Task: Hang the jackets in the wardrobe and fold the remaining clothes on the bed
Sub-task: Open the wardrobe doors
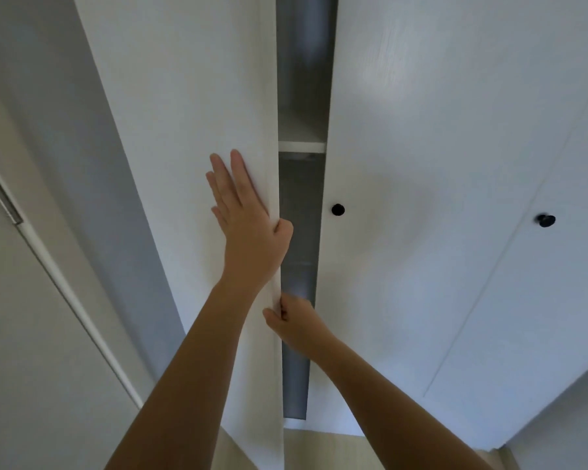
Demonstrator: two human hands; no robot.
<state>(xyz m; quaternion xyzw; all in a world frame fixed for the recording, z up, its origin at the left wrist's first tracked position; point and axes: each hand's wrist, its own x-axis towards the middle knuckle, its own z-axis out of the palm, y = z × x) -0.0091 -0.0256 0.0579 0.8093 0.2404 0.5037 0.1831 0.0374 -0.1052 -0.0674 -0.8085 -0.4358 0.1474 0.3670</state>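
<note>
- Since the wardrobe (pixel 301 212) must stand open before anything can be hung in it, both hands are occupied with its left door (pixel 184 130). This door is ajar and leaves a narrow dark gap beside the middle door (pixel 421 113).
- The left hand (pixel 248 225) lies with straight fingers flat on the front of the left door, and its thumb hooks round the free edge. The panel is so pinched between palm and thumb, probably to steady and steer it.
- The right hand (pixel 294 322), lower down, curls its fingers round the same edge and grips it. No knob shows on this door, which may be why the edge is used.
- A black knob (pixel 337 209) sits on the middle door just beside the gap, and a second knob (pixel 545 220) is on the door further right.
- Through the gap a white shelf (pixel 301 146) shows, with dark space under it. I cannot tell if a rail or hangers are inside.
- The jackets, the other clothes and the bed are out of view, and neither hand carries a garment.
- I judge that the hanging is not yet begun. Whether the door is going open or shut, I cannot say.
- The fingers on the edge could be caught if the gap closes.
</note>
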